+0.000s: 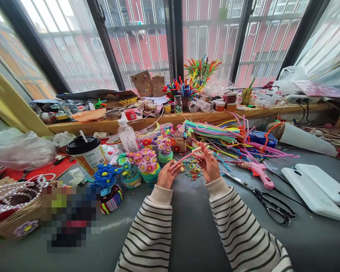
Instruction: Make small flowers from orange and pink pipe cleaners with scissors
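Observation:
My left hand (167, 174) and my right hand (209, 165) meet above the grey table (192, 226), both in striped sleeves. Together they pinch a pink pipe cleaner (187, 155) that runs from the left fingers up to the right fingers, where it is bent or twisted. The fingers of both hands are curled closed on it. Small coloured scraps (193, 172) lie on the table between the hands. Little pots of pipe-cleaner flowers (147, 164) stand just left of my left hand.
A heap of coloured pipe cleaners (215, 130) lies behind the hands. Black scissors (272, 206) and a pink glue gun (259, 172) rest to the right, beside two white flat devices (314, 192). A lidded cup (86, 153), a bottle (127, 136) and a beaded basket (14, 207) sit left.

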`<action>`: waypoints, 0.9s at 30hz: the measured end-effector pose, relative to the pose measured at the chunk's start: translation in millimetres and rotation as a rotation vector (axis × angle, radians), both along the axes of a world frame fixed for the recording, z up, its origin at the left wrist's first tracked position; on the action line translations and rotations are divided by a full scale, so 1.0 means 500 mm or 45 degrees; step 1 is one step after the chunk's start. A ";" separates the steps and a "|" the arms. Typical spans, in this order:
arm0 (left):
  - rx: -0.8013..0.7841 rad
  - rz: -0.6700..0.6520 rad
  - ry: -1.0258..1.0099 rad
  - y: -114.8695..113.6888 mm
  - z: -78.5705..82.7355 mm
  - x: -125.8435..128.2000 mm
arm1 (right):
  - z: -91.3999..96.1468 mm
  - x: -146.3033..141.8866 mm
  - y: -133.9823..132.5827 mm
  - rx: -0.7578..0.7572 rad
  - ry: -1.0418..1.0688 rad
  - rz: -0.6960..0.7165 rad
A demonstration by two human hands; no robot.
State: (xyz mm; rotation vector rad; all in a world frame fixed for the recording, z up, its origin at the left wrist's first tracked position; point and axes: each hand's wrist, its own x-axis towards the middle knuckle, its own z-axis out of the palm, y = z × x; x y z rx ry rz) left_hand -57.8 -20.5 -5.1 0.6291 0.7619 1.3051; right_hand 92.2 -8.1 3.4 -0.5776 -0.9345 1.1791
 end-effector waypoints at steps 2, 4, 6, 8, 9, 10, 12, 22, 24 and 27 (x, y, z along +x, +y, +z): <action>-0.050 0.069 -0.046 -0.006 -0.005 0.005 | 0.001 0.000 0.000 -0.006 0.012 0.008; -0.023 0.021 -0.057 -0.015 -0.010 0.021 | 0.004 -0.002 -0.003 -0.005 0.006 0.012; 0.000 -0.091 0.003 -0.021 -0.014 0.046 | 0.006 -0.006 -0.008 0.000 -0.008 0.030; 0.070 -0.155 0.083 -0.022 -0.012 0.075 | 0.008 -0.013 -0.014 0.011 -0.017 0.071; 0.123 -0.162 0.093 -0.019 -0.009 0.089 | 0.008 -0.018 -0.016 0.020 -0.020 0.100; 0.196 -0.144 0.078 -0.015 -0.004 0.101 | 0.008 -0.023 -0.019 0.032 -0.021 0.135; 0.377 -0.145 0.023 -0.001 0.012 0.117 | 0.005 -0.032 -0.023 0.052 -0.024 0.195; 0.556 0.075 -0.175 0.044 0.060 0.064 | 0.000 -0.032 -0.023 0.089 -0.192 0.114; 0.498 0.094 -0.162 0.049 0.052 0.050 | -0.004 -0.022 -0.015 0.051 -0.150 0.005; 0.352 -0.173 -0.046 0.052 0.040 0.038 | -0.010 -0.009 -0.001 -0.085 -0.119 -0.108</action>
